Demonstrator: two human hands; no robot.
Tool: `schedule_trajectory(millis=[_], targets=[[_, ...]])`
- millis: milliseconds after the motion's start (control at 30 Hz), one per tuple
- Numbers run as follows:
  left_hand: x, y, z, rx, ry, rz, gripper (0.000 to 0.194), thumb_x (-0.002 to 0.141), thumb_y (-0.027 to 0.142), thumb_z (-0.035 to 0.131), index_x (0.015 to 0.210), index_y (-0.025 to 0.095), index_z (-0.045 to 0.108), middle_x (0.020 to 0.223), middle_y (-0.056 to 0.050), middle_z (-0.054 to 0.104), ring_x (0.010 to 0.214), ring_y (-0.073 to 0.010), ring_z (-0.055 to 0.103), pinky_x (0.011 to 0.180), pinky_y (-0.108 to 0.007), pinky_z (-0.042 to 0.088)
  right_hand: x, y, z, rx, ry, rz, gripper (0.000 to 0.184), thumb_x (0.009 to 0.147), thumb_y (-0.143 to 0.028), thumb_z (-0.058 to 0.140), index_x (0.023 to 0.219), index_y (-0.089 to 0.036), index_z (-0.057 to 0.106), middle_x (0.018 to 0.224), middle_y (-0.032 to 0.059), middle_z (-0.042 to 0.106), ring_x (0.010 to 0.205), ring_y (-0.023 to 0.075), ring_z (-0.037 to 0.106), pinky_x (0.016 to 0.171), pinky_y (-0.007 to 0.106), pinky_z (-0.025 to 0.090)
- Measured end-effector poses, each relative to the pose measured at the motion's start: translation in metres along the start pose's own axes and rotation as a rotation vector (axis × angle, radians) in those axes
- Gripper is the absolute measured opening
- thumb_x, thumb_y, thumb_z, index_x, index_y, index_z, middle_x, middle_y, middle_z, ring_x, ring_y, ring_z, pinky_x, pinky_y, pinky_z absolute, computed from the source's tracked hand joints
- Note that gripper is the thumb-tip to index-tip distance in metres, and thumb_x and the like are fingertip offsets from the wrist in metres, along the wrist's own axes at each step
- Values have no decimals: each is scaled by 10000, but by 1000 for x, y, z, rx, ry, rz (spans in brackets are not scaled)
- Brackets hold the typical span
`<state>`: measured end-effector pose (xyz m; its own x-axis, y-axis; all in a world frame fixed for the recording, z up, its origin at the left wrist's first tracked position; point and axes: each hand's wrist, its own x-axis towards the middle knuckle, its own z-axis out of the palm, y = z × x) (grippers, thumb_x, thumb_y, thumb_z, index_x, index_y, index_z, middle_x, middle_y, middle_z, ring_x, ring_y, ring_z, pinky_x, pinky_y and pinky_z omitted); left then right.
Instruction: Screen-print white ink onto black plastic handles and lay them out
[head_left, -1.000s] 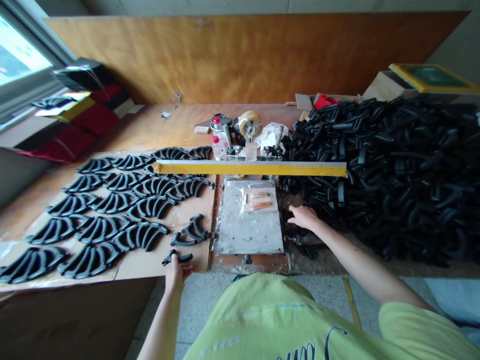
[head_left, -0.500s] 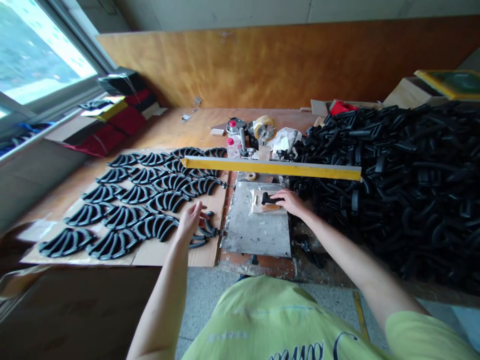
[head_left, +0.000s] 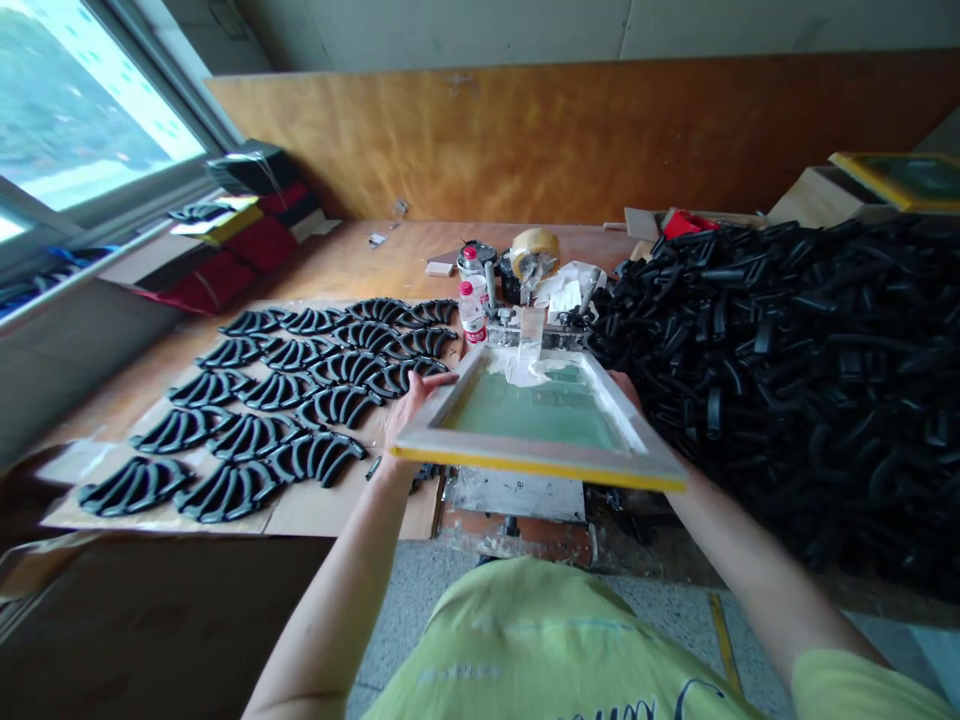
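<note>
A screen printing frame (head_left: 540,462) with grey sides, a yellow front edge and a greenish mesh (head_left: 532,405) slants over the work plate (head_left: 517,492). At its left side is my left hand (head_left: 409,408), thumb along the rail, the other fingers partly hidden. My right hand (head_left: 625,388) holds the right side; most of its fingers are behind the rail. White paste (head_left: 525,372) lies along the mesh's far end. The frame covers the jig on the plate. Left of it, curved black handles (head_left: 247,435) stand in fanned rows on cardboard (head_left: 300,512).
A large heap of black handles (head_left: 810,370) fills the right side. Behind the frame are red-capped bottles (head_left: 472,312), a tape roll (head_left: 535,252) and crumpled white paper (head_left: 574,288). Red and black boxes (head_left: 255,240) stand by the window; a wooden board (head_left: 525,140) rises behind.
The frame has swung down from its raised, edge-on position. My right hand has left the black handle on the plate, and both hands are now at the frame's sides.
</note>
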<state>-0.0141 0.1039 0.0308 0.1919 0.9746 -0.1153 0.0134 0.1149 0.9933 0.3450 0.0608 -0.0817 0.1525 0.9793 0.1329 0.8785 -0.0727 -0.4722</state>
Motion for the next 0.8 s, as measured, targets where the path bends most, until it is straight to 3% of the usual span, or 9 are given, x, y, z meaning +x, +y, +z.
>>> schedule_trajectory(millis=[67, 167, 233, 333, 467, 567, 667, 733, 800], targets=[[-15, -28, -11, 78, -59, -129, 600, 819, 664, 474, 1100, 187, 705, 898, -54, 706, 745, -190, 642, 596, -252, 478, 15, -1, -16, 15, 170, 36, 386, 915, -194, 367, 1202, -195, 625, 1117, 114, 629, 1069, 278, 564, 945, 462, 448], [-27, -76, -15, 97, -98, -248, 696, 768, 628, 581, 1316, 200, 565, 842, -32, 693, 689, -164, 616, 606, -245, 465, 45, -36, -21, 12, 315, -126, 428, 868, -253, 544, 1289, -184, 550, 1270, 124, 535, 1155, 265, 511, 1002, 415, 421], [-27, -106, -13, 99, -94, -257, 798, 750, 577, 630, 1426, 206, 426, 834, -20, 678, 682, -147, 603, 625, -242, 463, 64, -68, -14, -67, 239, -254, 547, 810, -243, 645, 1334, -180, 498, 1312, 136, 495, 1191, 277, 472, 1013, 409, 403], [-24, -133, -9, 142, -69, -239, 765, 780, 524, 616, 1446, 223, 390, 813, -3, 651, 699, -135, 596, 649, -235, 463, 78, -103, 3, -211, 3, -267, 376, 815, -178, 630, 1188, -156, 581, 1120, 130, 602, 1075, 269, 535, 907, 370, 439], [-22, -141, -9, 160, -32, -229, 677, 785, 501, 619, 1387, 223, 484, 806, -4, 649, 716, -146, 604, 669, -250, 477, 57, -112, 14, -285, -193, -276, 145, 862, -168, 543, 976, -136, 628, 960, 119, 658, 907, 236, 590, 781, 316, 428], [-22, -141, -10, 156, -33, -229, 672, 782, 502, 623, 1375, 212, 500, 840, -20, 662, 751, -161, 617, 691, -262, 487, 31, -105, 10, -262, -265, -486, 139, 847, -128, 515, 925, -147, 628, 932, 100, 660, 911, 222, 583, 757, 291, 402], [-22, -143, -11, 174, -61, -232, 673, 806, 514, 591, 1401, 226, 464, 871, -22, 659, 778, -160, 620, 696, -255, 485, 23, -100, 1, -185, -370, -639, 112, 829, -127, 535, 866, -173, 630, 875, 60, 658, 860, 193, 580, 714, 267, 383], [-22, -143, -12, 176, -66, -232, 680, 808, 524, 587, 1406, 231, 454, 881, -23, 657, 779, -157, 620, 691, -251, 484, 27, -99, 0, -138, -368, -622, 73, 831, -169, 560, 826, -182, 631, 836, 43, 653, 809, 183, 574, 687, 263, 380], [-23, -141, -12, 167, -66, -239, 697, 800, 534, 594, 1409, 228, 447, 885, -27, 660, 772, -157, 623, 680, -249, 485, 28, -97, 5, -117, -275, -575, 96, 835, -155, 545, 824, -176, 638, 842, 53, 651, 837, 193, 569, 708, 272, 392]])
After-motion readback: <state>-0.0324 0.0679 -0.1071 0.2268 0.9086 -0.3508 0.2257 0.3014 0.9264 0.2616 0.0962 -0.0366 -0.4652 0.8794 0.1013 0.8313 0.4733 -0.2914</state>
